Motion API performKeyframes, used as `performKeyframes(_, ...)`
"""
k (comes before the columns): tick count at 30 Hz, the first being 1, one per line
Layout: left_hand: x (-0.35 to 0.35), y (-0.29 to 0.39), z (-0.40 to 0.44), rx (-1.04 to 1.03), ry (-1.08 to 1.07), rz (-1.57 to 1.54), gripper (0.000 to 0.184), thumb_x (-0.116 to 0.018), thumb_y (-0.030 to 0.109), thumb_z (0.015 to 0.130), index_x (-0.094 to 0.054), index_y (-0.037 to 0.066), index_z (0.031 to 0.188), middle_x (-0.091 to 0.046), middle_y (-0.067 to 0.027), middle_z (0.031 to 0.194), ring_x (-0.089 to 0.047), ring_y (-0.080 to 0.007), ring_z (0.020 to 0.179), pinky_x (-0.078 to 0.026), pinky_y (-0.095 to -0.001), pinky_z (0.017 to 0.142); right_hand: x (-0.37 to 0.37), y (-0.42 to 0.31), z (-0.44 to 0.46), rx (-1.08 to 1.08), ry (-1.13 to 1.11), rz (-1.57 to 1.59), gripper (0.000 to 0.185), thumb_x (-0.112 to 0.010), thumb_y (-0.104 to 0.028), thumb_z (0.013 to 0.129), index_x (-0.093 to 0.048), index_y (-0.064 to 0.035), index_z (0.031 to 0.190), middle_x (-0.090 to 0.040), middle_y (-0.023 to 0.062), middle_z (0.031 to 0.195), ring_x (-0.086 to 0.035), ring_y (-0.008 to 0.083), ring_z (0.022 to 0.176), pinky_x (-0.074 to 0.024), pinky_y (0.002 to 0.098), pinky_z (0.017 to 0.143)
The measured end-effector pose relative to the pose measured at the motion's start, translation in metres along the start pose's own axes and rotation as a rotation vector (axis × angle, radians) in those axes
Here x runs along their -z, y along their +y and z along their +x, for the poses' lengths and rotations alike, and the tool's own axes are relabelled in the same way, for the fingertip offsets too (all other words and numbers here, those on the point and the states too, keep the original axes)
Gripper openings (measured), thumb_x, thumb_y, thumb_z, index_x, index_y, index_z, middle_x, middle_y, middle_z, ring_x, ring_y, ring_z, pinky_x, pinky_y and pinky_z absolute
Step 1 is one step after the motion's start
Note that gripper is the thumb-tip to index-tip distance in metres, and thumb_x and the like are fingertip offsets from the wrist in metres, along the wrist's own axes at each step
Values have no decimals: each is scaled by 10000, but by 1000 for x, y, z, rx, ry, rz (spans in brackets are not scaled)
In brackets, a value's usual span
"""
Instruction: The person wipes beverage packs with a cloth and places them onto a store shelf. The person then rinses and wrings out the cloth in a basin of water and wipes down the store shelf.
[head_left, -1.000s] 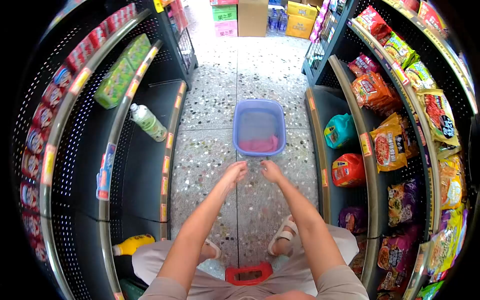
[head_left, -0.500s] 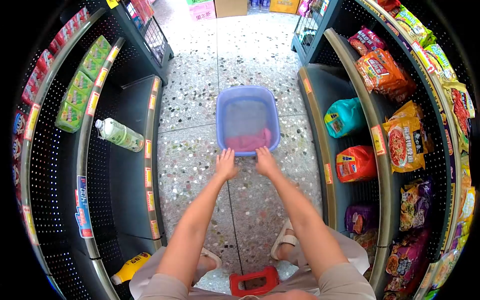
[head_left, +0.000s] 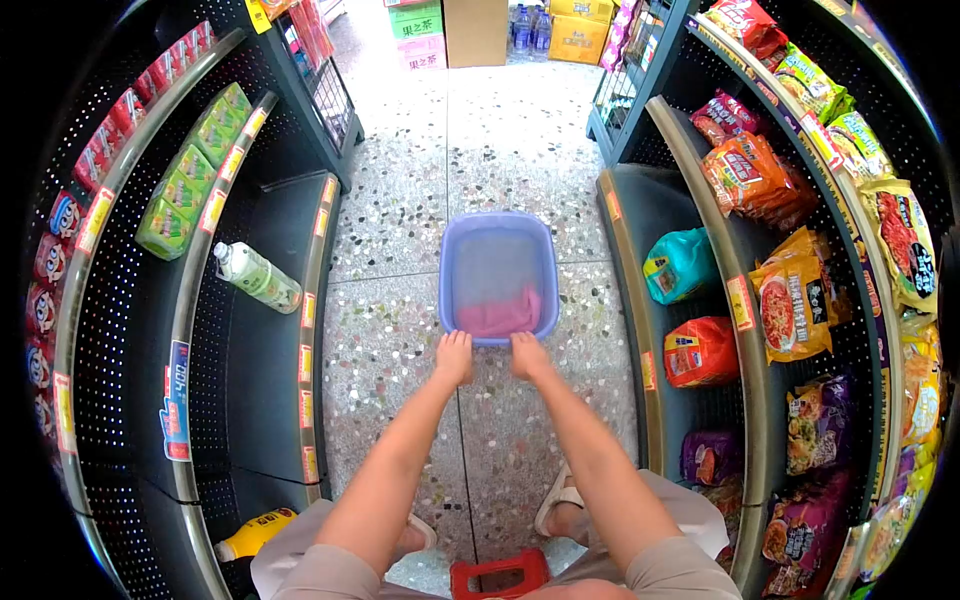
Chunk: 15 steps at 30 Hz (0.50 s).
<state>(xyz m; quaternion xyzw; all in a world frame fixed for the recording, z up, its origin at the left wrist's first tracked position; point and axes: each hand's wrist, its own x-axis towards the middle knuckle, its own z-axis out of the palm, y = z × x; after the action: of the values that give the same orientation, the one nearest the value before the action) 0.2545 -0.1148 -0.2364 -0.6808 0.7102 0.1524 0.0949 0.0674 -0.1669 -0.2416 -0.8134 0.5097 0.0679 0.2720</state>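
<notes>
A blue-purple plastic basin [head_left: 447,270] stands on the speckled floor between two shelf units, with cloudy water in it. A pink cloth [head_left: 500,314] lies in the water at the near side. My left hand [head_left: 454,358] has its fingers hooked over the near rim, toward the left corner. At the right part of the same rim, my right hand [head_left: 528,356] grips with curled fingers. Both thumbs are largely hidden. Between my feet is a red plastic stool [head_left: 500,575], only partly in view.
The left shelf [head_left: 262,370] holds a large clear bottle [head_left: 257,277], a yellow bottle [head_left: 256,533] and green packs [head_left: 194,172]. On the right shelf [head_left: 648,290] are noodle packs [head_left: 790,300] and teal and red bags. Cardboard boxes [head_left: 476,32] stand at the far end.
My view has tilted up slightly, so the basin and shelves sit lower in the picture. My fingers have curled more firmly over the basin's near rim.
</notes>
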Motion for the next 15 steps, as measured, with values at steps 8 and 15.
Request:
performKeyframes(8, -27, 1, -42, -56, -4, 71, 659, -678, 166, 704, -482, 15, 1315, -498, -146, 1351, -404, -275, 1348, -312, -404, 1109, -23, -10, -41, 18, -105, -81, 664, -550, -138, 780, -376, 37, 1397, -421, 229, 1431, -367, 372, 1362, -290, 414, 1155)
performKeyframes(15, -46, -16, -105, -61, -76, 3, 820, -634, 217, 746, -302, -22, 1457, -326, -200, 1517, -284, -318, 1430, -246, -467, 1152, -74, -38, -87, 43, -112, -30, 774, -640, -211, 723, -368, 42, 1401, -444, 214, 1403, -379, 366, 1345, -314, 406, 1140)
